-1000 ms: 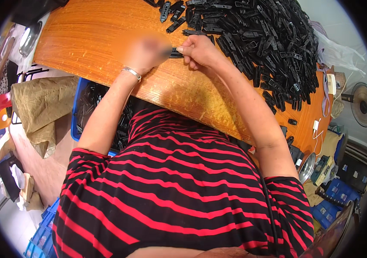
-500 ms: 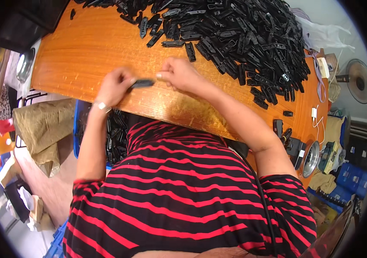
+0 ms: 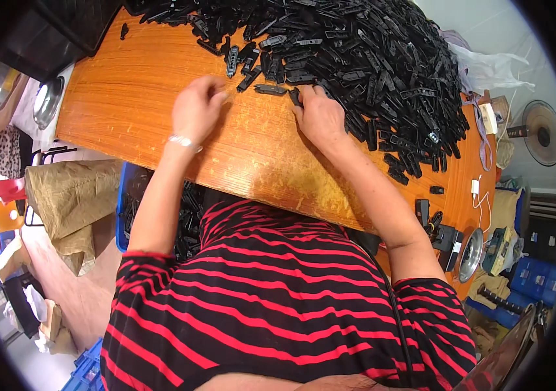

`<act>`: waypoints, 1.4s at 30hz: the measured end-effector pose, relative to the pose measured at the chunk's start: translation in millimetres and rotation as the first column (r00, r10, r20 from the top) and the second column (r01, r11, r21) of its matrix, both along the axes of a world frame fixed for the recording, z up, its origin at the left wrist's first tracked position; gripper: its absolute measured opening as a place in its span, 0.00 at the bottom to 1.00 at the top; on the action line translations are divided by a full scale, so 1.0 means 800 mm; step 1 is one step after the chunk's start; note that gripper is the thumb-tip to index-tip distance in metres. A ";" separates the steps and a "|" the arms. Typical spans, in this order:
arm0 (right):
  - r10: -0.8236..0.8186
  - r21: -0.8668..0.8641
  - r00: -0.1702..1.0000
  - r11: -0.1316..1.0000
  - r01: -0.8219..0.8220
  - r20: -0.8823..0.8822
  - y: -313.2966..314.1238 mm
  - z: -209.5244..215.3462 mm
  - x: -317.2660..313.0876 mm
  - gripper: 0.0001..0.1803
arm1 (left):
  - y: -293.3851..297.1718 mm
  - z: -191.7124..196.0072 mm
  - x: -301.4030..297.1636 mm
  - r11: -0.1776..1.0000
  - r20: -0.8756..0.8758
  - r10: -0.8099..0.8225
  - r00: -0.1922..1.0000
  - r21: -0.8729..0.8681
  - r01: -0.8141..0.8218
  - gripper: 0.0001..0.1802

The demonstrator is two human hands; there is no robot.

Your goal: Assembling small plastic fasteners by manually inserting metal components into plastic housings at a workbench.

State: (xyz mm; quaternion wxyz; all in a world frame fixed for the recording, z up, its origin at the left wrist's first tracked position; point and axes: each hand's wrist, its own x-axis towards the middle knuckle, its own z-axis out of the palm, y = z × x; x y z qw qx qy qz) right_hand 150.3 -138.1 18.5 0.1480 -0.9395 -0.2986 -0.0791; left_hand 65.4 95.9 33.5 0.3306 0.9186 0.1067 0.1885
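A large heap of black plastic clip-like parts [image 3: 382, 72] covers the far right of the wooden table [image 3: 128, 98]. At the heap's near edge, my right hand [image 3: 322, 118] pinches a small black plastic part [image 3: 295, 98] between thumb and fingers, partly covered by them. My left hand [image 3: 196, 109] hovers over bare wood to the left, fingers curled and thumb apart, with nothing visible in it. Between the hands, a little farther off, lie a flat black part [image 3: 270, 89] and a ribbed part [image 3: 232, 61].
Below the table's front edge, a blue bin [image 3: 123, 208] holds more black parts. On the right side sit a black adapter [image 3: 447, 236], a metal bowl [image 3: 470, 255] and a white plug with cable [image 3: 475, 188]. A fan [image 3: 543, 133] stands beyond. Another person's arm [image 3: 5, 107] shows at far left.
The black part held in my left hand is no longer visible there. My right hand has moved right to the heap's edge and closed on a part. The whole view has shifted slightly.
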 end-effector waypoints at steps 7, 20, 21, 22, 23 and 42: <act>0.123 0.154 0.986 0.982 -0.105 -0.109 0.005 0.003 -0.047 0.12 | -0.034 -0.017 0.080 0.970 -0.043 -0.079 0.996 0.229 0.087 0.09; 0.323 0.585 0.832 0.811 0.002 -0.451 0.055 0.012 -0.056 0.16 | -0.001 -0.036 0.009 0.237 0.116 -0.101 0.988 -0.962 0.138 0.12; 0.357 0.633 0.651 0.734 0.248 -0.670 0.057 0.023 -0.056 0.17 | -0.008 -0.030 0.004 0.230 0.102 -0.098 0.990 -0.965 0.123 0.12; 0.396 0.628 0.549 0.702 0.335 -0.736 0.058 0.035 -0.055 0.19 | -0.016 -0.019 0.000 0.149 0.126 -0.143 0.982 -0.978 0.147 0.12; 0.465 0.657 0.478 0.632 0.410 -0.745 0.057 0.034 -0.052 0.15 | -0.021 -0.011 -0.004 0.065 0.158 -0.185 0.970 -0.983 0.173 0.12; 0.229 0.416 0.432 0.812 0.410 -0.872 0.036 0.019 -0.056 0.11 | -0.016 -0.027 0.002 0.832 -0.153 -0.278 0.948 -0.531 0.159 0.08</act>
